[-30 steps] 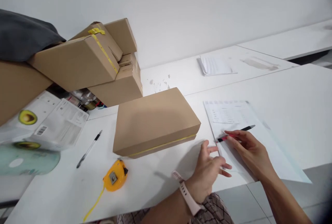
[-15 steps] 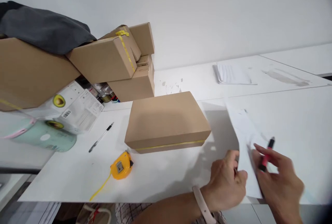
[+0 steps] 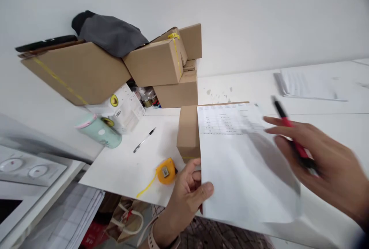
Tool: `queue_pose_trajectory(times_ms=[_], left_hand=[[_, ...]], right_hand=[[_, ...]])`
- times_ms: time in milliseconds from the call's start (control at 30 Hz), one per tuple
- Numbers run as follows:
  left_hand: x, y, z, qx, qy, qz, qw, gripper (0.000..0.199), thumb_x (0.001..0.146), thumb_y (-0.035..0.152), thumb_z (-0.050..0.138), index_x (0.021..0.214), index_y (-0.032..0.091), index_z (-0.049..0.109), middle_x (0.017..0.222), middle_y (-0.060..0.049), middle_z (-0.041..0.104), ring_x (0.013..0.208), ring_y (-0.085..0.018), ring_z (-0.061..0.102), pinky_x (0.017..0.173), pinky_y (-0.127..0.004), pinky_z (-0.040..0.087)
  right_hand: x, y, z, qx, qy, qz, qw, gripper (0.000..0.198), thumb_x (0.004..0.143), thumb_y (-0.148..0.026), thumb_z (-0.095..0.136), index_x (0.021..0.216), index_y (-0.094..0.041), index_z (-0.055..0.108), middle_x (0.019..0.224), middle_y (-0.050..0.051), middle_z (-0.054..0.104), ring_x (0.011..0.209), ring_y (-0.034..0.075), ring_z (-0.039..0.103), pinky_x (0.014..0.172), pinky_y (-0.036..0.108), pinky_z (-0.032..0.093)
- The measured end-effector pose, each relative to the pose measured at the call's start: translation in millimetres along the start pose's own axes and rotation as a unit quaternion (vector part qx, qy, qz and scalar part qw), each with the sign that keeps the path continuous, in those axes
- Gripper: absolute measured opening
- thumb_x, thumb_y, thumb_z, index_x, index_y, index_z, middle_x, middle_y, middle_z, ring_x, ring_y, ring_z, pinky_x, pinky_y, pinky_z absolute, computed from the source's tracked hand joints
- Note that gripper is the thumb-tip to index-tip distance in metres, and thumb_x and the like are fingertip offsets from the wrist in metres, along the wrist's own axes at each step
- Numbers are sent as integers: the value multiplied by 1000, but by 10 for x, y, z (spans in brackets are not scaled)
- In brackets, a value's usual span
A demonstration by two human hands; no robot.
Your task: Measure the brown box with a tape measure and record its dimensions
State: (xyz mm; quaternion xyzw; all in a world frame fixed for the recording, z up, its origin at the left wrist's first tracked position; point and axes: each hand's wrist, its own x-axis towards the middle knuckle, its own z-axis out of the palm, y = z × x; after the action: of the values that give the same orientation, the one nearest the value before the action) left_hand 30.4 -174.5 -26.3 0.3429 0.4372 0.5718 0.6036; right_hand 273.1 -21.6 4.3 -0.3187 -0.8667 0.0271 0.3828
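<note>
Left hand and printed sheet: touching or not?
Touching. The head view shows it: the left hand pinches the printed sheet at its left edge, thumb pressed over the paper's near face.

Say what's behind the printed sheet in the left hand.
A cardboard box: its left end and a thin strip along its far edge show past the printed sheet. The sheet hides the rest; anything else back there can't be seen.
</note>
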Motion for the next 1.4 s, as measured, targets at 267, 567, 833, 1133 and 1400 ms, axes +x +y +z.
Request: queue_pose_trajectory(times_ms=[267,567,833,1133,1400], left_hand=[[-99,21,-478,203,180,73,960,50,87,47,73,128,24,57,84,0,66,65,-13,57,62,-25,46],[1258,757,-889,376,176,166,895,75,85,48,70,149,25,39,163,-13,34,152,-32,27,121,-51,26],[996,440,-480,455,71,105,882,102,85,55,69,161,26,7,172,-12,2,158,-30,-1,126,-54,9],[1530,1157,54,582,29,98,807,74,80,41,68,146,20,42,167,-18,23,154,-38,14,121,-56,19],[2267,950,434,527,-151,-54,835,68,71,45,76,130,19,57,126,-13,67,113,-31,64,91,-40,49]], right_hand=[[619,13,655,32,-160,-86,983,28,103,-38,41,109,-24,64,121,9,73,113,30,68,89,47,54],[567,50,604,53,-167,-69,982,31,102,-43,41,109,-25,66,119,9,74,112,30,69,90,47,55],[322,226,252,100,-209,-62,971,21,100,-36,50,108,-30,68,110,5,74,119,28,64,89,43,56],[332,197,236,152,-197,74,966,41,101,-47,45,139,-32,53,130,8,69,109,27,69,86,42,59],[325,182,228,252,-105,198,941,52,102,-55,42,151,-39,40,140,8,62,122,28,64,95,43,56]])
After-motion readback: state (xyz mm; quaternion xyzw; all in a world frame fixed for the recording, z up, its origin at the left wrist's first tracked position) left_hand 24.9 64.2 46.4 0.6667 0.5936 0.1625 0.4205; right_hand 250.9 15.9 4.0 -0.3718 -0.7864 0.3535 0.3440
